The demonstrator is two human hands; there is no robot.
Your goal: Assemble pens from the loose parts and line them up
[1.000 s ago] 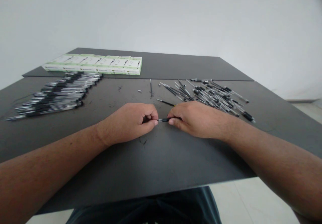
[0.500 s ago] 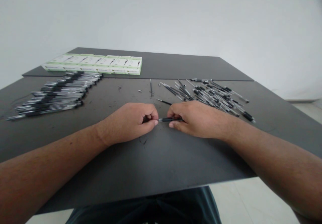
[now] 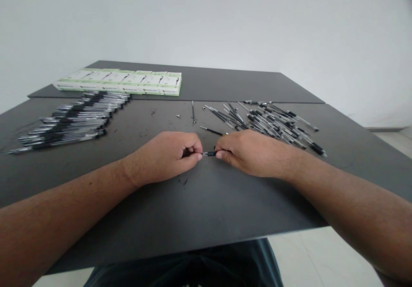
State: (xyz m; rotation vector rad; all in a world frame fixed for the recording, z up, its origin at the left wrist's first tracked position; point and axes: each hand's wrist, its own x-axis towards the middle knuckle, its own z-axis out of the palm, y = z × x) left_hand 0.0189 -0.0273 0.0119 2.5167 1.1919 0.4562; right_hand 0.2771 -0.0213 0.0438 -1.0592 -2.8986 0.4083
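Here, a pen is held crosswise before me — my left hand pinching its pale end, my right hand gripping its dark part — where crooked pressure could make it slip.

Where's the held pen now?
The black-grip pen is near the head view's centre, held by left hand and right hand, beyond which lie pen parts.

Rowed pens, heaped pen parts and green-and-white boxes on a dark tabletop mark what appears to be a plain workroom, with white wall and tiled floor.
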